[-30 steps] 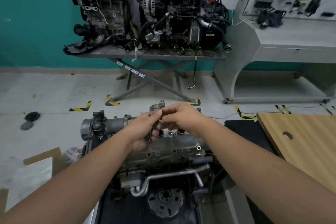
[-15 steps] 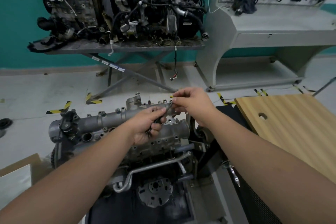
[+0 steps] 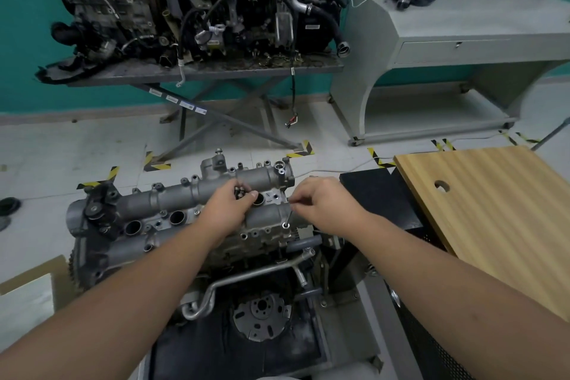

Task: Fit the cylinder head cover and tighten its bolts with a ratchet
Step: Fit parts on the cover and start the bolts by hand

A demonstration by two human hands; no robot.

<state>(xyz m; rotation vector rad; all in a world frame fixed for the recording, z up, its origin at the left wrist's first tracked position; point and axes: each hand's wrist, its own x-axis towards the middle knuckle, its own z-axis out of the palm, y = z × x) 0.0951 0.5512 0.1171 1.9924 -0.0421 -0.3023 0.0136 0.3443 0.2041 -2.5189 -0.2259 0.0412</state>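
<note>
- The left hand (image 3: 229, 210) rests on the middle of the cylinder head cover (image 3: 185, 207), its fingers curled around a small bunch of dark bolts (image 3: 240, 193); their exact count cannot be made out.
- The right hand (image 3: 324, 205) is just to the right of the left one, thumb and fingertips pinching the top of a single bolt (image 3: 289, 216).
- That bolt stands tilted, its lower end at a bolt hole near the cover's right end, directly below the right hand's fingertips.
- The grey metal cover sits on top of the engine (image 3: 191, 244), stretching from under both hands out to the left of the left hand.
- Three round open wells show in the cover: two to the left of the left hand and one just beside its thumb.
- A bent metal pipe (image 3: 246, 279) runs across the engine's front, below and between the two forearms.
- A round metal flange plate (image 3: 262, 316) sits below that pipe, nearer the person.
- To the right of the right hand is a wooden bench (image 3: 493, 210) with one round hole in its top.
- Far beyond both hands, a second, larger engine (image 3: 200, 3) stands on a scissor-leg stand (image 3: 216, 74).
- Beyond the right hand, a grey training console (image 3: 447, 40) stands against the wall.
- Four or so strips of yellow-and-black tape (image 3: 303, 149) mark the floor beyond the hands.
</note>
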